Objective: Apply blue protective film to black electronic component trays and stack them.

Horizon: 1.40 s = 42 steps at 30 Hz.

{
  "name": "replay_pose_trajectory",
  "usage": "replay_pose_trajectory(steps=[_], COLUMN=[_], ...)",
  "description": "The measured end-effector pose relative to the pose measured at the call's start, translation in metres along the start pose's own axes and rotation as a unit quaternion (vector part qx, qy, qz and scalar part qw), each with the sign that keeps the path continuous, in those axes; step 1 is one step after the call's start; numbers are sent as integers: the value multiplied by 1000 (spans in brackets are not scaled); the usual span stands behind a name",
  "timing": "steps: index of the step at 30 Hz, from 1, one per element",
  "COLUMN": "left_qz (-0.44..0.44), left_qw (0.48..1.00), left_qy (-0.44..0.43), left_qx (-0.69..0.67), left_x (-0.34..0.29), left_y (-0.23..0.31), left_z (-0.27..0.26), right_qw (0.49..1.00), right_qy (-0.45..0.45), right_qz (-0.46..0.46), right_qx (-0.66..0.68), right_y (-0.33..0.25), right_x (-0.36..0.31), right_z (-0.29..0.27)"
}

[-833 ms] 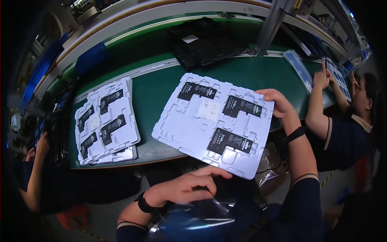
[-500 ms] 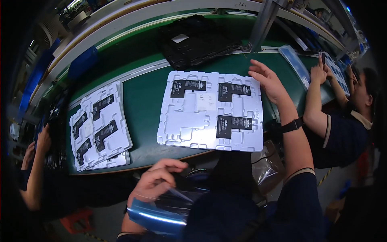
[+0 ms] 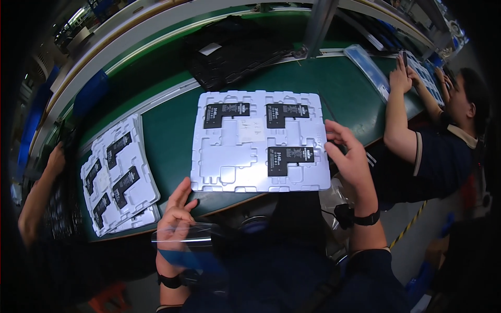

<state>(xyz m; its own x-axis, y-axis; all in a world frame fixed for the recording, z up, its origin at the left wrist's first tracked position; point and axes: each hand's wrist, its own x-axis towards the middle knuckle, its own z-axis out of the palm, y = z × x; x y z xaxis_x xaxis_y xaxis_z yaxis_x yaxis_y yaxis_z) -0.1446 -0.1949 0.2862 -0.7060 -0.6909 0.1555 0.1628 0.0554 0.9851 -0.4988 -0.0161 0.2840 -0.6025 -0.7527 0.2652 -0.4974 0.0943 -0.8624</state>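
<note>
A white moulded tray (image 3: 229, 167) lies flat on the green bench in front of me, with three black L-shaped parts (image 3: 289, 156) in its pockets. My right hand (image 3: 350, 156) is at the tray's right edge, fingers spread, touching or just off the rim. My left hand (image 3: 176, 216) is below the tray's near left corner and holds a clear plastic sheet with a blue strip (image 3: 182, 245) close to my body.
A stack of similar white trays (image 3: 117, 177) with black parts lies to the left. Black trays (image 3: 229, 47) sit at the back by a metal post (image 3: 315, 23). A person on the right (image 3: 433, 151) reaches to another tray; another person's arm (image 3: 39, 193) is at far left.
The tray has been turned square and set flat in front of me. My right hand slid from its far corner to its right edge. My left hand rose with the clear sheet.
</note>
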Motion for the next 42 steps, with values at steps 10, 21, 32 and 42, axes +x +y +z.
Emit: replay_pose_trajectory(steps=[10, 21, 32, 42], left_qz=[-49, -78, -165, -104], left_qw=[990, 989, 984, 993], left_qy=[-111, -104, -20, 60], left_qx=[-77, -72, -59, -8], left_x=[-15, -21, -34, -68], left_y=[-3, -4, 5, -18], left_z=[4, 6, -3, -33], right_qw=[998, 998, 989, 991], right_qy=[-37, 11, 22, -13], right_qz=[52, -7, 23, 12], right_qx=[-5, 56, 146, 136], right_y=[14, 38, 37, 69], right_x=[33, 42, 40, 48], right_z=[-6, 4, 5, -16])
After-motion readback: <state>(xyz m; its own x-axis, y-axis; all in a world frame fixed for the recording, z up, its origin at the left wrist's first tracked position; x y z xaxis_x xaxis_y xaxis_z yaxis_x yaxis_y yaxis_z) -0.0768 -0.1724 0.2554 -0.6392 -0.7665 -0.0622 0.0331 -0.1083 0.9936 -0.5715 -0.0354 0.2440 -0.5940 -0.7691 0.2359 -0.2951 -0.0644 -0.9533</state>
